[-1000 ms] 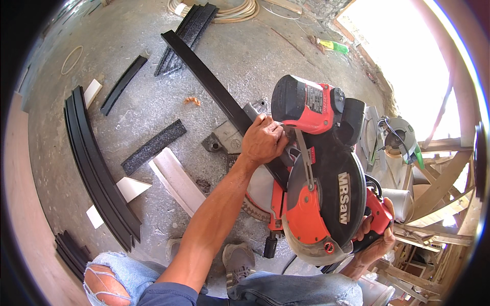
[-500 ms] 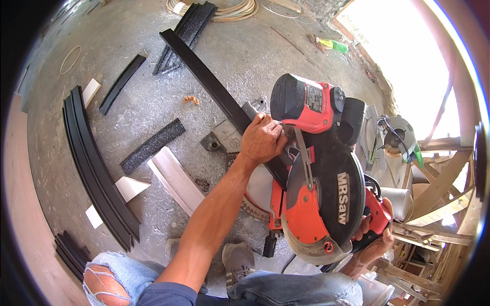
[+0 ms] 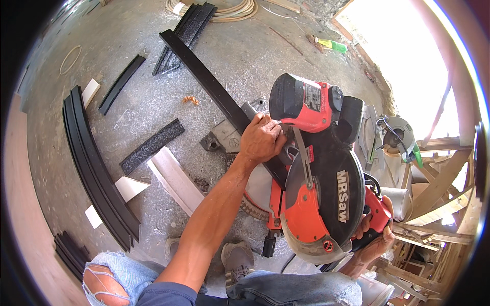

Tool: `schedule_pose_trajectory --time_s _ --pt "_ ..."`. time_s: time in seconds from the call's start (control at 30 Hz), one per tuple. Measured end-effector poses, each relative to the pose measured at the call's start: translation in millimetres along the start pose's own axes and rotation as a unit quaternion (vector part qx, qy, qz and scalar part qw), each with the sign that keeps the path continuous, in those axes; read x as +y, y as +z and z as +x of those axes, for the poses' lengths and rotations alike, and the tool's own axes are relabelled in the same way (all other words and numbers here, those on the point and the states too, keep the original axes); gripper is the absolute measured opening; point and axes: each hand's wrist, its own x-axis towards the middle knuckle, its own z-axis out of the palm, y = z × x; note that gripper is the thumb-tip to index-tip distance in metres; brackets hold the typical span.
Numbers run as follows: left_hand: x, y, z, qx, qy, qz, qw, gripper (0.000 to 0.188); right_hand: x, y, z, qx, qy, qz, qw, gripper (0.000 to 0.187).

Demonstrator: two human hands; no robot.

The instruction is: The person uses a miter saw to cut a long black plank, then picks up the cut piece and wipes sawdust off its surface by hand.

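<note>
Little has shifted in the last second: our left hand [image 3: 263, 136] keeps its fingers curled over a long, straight black strip [image 3: 204, 79], steadying it on the red-and-black mitre saw [image 3: 319, 168]. Our right hand [image 3: 376, 244] grips the red handle [image 3: 378, 213]. Leftward, grey concrete floor [image 3: 153, 104] gives room.

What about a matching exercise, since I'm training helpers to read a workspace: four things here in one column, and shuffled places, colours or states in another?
Column one
1. Left hand
2. Small twisted scrap
3. Right hand
4. Hose coil

Column two
A. pale tan, at the picture's top edge
B. wrapped around the red saw handle
C. on the black strip
D. orange, on the floor

Right pairs: 1-C, 2-D, 3-B, 4-A.
</note>
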Motion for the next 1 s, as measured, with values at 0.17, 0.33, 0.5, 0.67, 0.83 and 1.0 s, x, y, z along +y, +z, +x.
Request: schedule_pose_trajectory --time_s 0.17,0.33,0.5,0.67,0.83,1.0 --pt "0.1 0.3 -0.3 0.003 -0.002 0.001 1.0 0.019 0.9 -1.0 -0.8 -0.001 -0.002 0.002 1.0 0.072" --pt "0.5 -1.8 -0.5 -0.012 -0.006 -0.002 1.0 0.021 1.2 -0.8 -1.4 0.009 -0.006 -0.009 1.0 0.072" --pt "-0.5 -0.8 -1.2 -0.018 -0.006 0.003 1.0 0.023 1.1 0.2 -1.2 0.007 -0.004 -0.009 1.0 0.072" --pt "-0.4 -0.1 -1.0 -0.021 -0.01 0.003 1.0 0.022 0.7 1.6 -1.4 0.009 -0.003 -0.008 1.0 0.073" --pt "0.3 -0.7 -0.6 -0.015 -0.006 0.001 1.0 0.021 1.3 0.5 -1.0 0.006 -0.002 -0.004 1.0 0.073" --pt "-0.4 -1.5 -0.5 -0.007 -0.003 -0.004 1.0 0.019 1.9 -1.3 -2.0 0.004 0.002 -0.006 1.0 0.074"
